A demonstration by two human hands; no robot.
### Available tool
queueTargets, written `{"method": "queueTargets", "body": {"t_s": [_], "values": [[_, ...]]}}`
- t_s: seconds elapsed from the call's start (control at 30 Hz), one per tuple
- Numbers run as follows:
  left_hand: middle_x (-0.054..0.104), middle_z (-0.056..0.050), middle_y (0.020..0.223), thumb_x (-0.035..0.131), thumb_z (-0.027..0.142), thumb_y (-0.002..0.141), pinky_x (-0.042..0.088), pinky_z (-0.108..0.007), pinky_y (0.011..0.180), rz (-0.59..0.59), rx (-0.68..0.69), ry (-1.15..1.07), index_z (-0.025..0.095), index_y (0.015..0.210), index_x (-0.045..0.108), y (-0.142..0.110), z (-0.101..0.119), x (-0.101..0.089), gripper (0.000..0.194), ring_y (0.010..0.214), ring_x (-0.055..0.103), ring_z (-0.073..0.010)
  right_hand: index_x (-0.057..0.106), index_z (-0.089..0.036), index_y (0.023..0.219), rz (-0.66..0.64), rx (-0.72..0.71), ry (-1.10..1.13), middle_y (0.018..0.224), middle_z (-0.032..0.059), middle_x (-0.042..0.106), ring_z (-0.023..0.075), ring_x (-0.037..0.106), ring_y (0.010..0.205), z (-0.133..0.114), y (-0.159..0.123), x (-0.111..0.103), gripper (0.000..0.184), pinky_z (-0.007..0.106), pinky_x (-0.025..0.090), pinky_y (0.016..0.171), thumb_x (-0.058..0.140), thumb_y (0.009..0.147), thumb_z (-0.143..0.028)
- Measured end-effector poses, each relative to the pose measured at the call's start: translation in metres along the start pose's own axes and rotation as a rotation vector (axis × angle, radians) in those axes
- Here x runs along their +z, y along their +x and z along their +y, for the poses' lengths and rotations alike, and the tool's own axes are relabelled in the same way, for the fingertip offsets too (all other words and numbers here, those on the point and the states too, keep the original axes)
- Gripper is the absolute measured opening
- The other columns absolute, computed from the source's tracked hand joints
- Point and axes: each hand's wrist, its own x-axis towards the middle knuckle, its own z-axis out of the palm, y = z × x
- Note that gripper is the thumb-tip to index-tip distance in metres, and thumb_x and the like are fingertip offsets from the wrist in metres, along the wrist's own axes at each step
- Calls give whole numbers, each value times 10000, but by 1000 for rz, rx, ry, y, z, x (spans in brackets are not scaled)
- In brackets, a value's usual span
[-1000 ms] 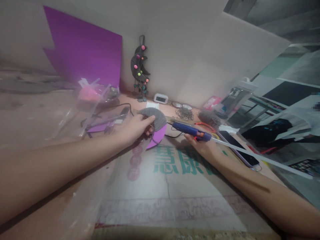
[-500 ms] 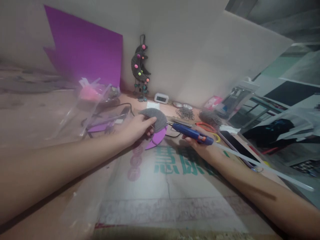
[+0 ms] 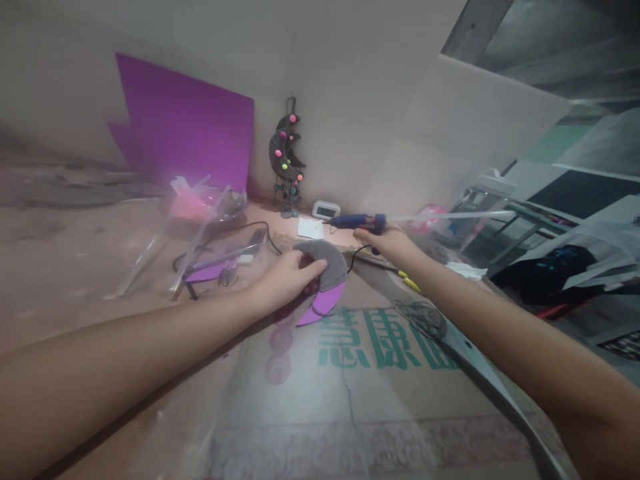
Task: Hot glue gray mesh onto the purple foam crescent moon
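Note:
My left hand [image 3: 300, 273] pinches a crescent moon shape [image 3: 331, 263] by its inner edge, thumb on top. Grey yarn wraps most of the crescent; its lower tip [image 3: 327, 303] is bare purple. A strand of yarn trails down from it over the printed cardboard. In my right hand [image 3: 383, 239] is a blue hot glue gun [image 3: 357, 222], raised above the back of the table, nozzle pointing left. A long clear glue stick [image 3: 450, 215] juts out of its rear. The glue gun is apart from the crescent.
A finished-looking grey moon hanging [image 3: 287, 150] with coloured balls is against the wall, beside a purple sheet [image 3: 193, 127]. A small digital clock [image 3: 326, 211] and white paper [image 3: 311, 229] stand behind the crescent. Loose glue sticks [image 3: 197, 240] lie left; tangled grey yarn [image 3: 423, 319] lies right.
My right hand has lifted the glue gun up and away from the crescent's edge, toward the clock. My left hand still holds the crescent. The whole view has shifted slightly.

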Motion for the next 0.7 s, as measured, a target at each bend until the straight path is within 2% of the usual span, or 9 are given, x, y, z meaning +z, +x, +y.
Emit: {"method": "queueTargets", "body": {"t_s": [0.13,0.27,0.4,0.57,0.7], "values": [[563,5,550,554,422,821,398,-218,486,1,-40,-47,155,672,535,0,2,1,306,501,536,-114,697,-143,948,-96,36,26,898,79,722,207,650,797,4,41,31,375,290,486,725,606,793,-471],[544,17,541,537,365,839,394,-206,477,1,-74,-138,156,653,511,-1,5,2,281,482,516,-95,699,-139,932,-156,11,38,902,76,723,217,650,821,12,52,47,391,281,486,721,642,762,-486],[552,8,538,550,385,834,384,-205,464,-8,-72,-134,150,660,523,1,3,2,294,479,521,-97,675,-146,1019,-188,-27,2,973,84,717,224,648,888,16,46,42,438,294,481,776,618,783,-511],[563,-3,547,558,400,831,389,-198,459,12,-56,-107,153,650,515,0,2,1,309,486,535,-99,633,-156,1124,-187,-81,-120,1114,102,682,223,636,974,17,36,30,433,300,468,845,595,822,-463],[537,20,528,547,362,843,379,-185,407,15,-110,-154,167,679,484,-3,6,1,262,426,498,-83,594,-146,1195,-158,-78,-168,1148,117,667,235,629,1007,19,26,26,500,312,467,860,597,818,-473]]}}
